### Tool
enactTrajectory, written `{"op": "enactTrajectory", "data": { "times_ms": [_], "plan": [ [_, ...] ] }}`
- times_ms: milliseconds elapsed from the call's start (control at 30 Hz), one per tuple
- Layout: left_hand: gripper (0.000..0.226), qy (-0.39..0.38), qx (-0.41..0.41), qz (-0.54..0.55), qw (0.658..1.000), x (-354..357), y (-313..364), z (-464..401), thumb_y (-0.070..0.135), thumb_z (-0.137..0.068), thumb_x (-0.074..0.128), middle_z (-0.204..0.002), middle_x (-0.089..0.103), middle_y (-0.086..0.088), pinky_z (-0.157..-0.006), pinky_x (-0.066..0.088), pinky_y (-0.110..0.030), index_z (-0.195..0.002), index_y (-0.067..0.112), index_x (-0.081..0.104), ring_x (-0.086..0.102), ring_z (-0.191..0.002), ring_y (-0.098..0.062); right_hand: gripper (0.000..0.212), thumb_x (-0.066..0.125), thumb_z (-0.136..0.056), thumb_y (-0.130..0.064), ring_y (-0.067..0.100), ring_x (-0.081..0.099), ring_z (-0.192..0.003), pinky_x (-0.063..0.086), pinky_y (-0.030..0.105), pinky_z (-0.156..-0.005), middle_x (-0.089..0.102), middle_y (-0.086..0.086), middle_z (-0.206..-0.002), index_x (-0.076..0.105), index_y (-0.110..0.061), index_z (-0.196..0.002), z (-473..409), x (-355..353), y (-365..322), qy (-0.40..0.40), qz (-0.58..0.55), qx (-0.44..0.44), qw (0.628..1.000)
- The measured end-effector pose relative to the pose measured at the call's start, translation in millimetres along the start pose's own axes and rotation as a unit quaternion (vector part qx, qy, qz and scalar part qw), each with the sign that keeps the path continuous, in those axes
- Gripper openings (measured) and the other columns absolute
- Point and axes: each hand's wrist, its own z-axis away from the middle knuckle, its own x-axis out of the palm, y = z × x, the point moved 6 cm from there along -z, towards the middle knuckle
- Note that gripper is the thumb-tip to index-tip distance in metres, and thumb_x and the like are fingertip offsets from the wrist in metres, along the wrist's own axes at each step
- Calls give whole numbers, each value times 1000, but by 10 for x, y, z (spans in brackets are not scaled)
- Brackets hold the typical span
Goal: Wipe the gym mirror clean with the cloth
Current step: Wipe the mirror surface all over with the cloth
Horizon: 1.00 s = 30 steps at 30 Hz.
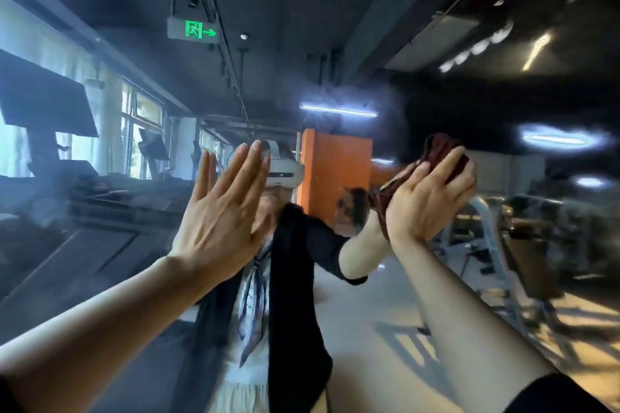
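Right hand (426, 198) presses the bunched cloth (443, 152) to the mirror (436, 329), fingers curled over it. Left hand (221, 211) flat, fingers straight, braced on glass. Hazy glass lies up and left of the cloth; right hand nearer.

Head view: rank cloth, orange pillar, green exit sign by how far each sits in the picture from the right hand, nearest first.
In the picture, from the right hand:
1. Dark red cloth, under its fingers.
2. Orange pillar, reflected just left.
3. Green exit sign, reflected high upper left.
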Motion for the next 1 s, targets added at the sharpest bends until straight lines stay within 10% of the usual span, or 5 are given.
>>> {"op": "enactTrajectory", "data": {
  "times_ms": [367, 633, 867, 1000],
  "plan": [
    [75, -5, -11, -47, 999, -20, 38, 6, 50, -97, 41, -165, 15, -10, -124, -2, -50, -157, 7, 25, 12, -154, -23, 49, 45, -97, -13, 39, 35, -141, 27, 48, -120, 45, 23, -150, 52, -11, -146, 636, 132, -1005, -118, -81, -512, 847],
    [74, -26, -7, -90, 996, -33, 65, -7, 54, -99, 34, -164, 18, -11, -121, 8, -54, -156, 7, 24, 15, -153, -26, 53, 63, -90, -1, 45, 41, -135, 37, 54, -114, 46, 25, -148, 56, -9, -142, 22, 264, -1030, -70, -71, -338, 936],
    [60, 35, -16, -62, 997, -301, 70, -197, 40, -88, 43, -135, 59, -15, -118, 17, -58, -133, 1, 56, 58, -124, -31, 51, 43, -96, -10, 36, 41, -141, 32, 46, -119, 47, 15, -151, 54, -15, -145, 699, 133, -965, -152, -112, -552, 812],
    [67, 42, -13, -55, 998, -319, 97, -453, 41, -86, 41, -141, 53, -17, -117, 20, -63, -139, 0, 51, 50, -130, -32, 41, 54, -101, -17, 38, 43, -139, 35, 48, -115, 48, 19, -150, 57, -14, -142, 234, 52, -462, -130, -97, -503, 849]
  ]
}}
